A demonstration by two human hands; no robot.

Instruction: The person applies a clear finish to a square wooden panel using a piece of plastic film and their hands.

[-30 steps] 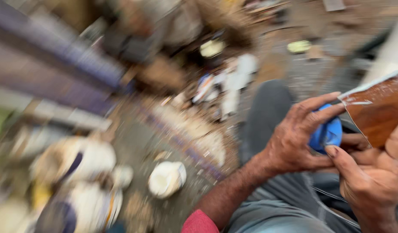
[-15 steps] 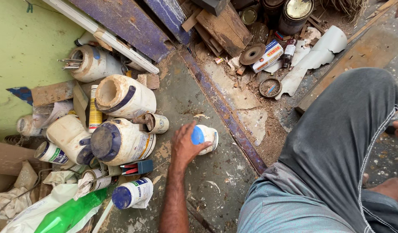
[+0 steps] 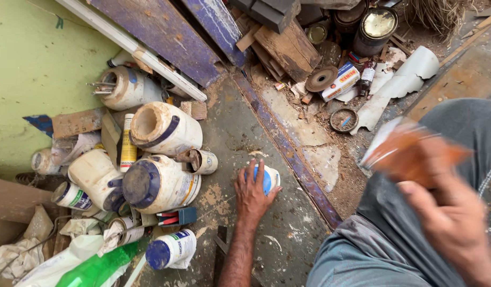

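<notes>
Your left hand (image 3: 252, 195) gripped the small white blue-capped plastic jar (image 3: 268, 178); your right hand (image 3: 447, 212) gripped the blurred brown sheet (image 3: 413, 154). A loose cap could spill.

A strip of bare concrete floor (image 3: 232, 138) is lying open between the pile of white plastic jugs (image 3: 160, 183) on the left and the blue-edged floor rail (image 3: 288, 146) on the right, giving a hand room to pass. Wooden planks (image 3: 165, 32) and scrap wood blocks (image 3: 285, 48) are closing off the far end. A small white bottle (image 3: 172, 250) is narrowing the near end.
</notes>
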